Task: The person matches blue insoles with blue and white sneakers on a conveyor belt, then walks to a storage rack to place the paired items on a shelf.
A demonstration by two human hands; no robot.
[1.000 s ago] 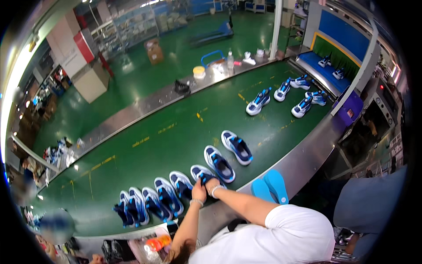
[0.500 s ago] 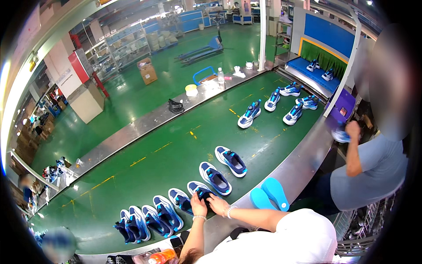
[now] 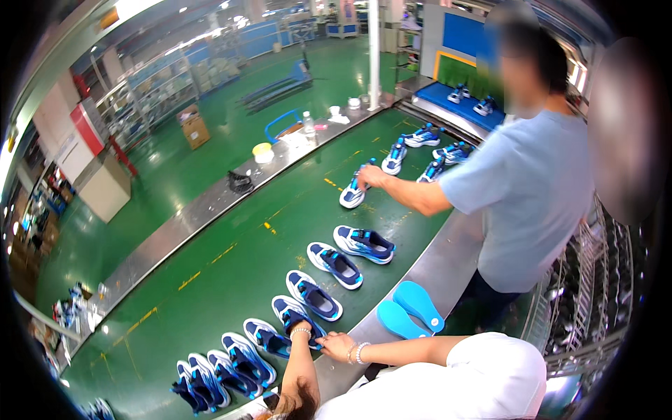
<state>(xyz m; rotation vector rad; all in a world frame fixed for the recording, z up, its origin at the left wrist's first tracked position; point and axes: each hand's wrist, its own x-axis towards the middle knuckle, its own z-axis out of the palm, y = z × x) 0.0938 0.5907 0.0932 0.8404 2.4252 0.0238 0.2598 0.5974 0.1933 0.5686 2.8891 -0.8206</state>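
Observation:
Among a row of blue-and-white sneakers on the green belt, my hands are at one sneaker [image 3: 283,308] near the belt's front edge. My left hand [image 3: 302,330] reaches down into its opening, and the shoe's collar hides the fingers. At the heel end, my right hand [image 3: 337,346] closes its fingers on the collar. Directly beyond lies another sneaker [image 3: 313,295] with its opening toward me. On the near side is a further sneaker [image 3: 267,337]. Two bright blue insoles [image 3: 409,311] rest on the metal ledge right of my right hand.
A co-worker [image 3: 525,189] stands at the right, one hand on a sneaker [image 3: 353,190] farther along the belt. More sneakers lie near the blue machine outlet [image 3: 448,101]. A metal ledge [image 3: 203,203] with a bottle and a yellow-rimmed tub [image 3: 262,152] borders the far side.
My left hand has gone deeper into a shoe, and my right hand has shifted to its heel. The co-worker has come forward and reached over the belt to a sneaker. The view has swung right.

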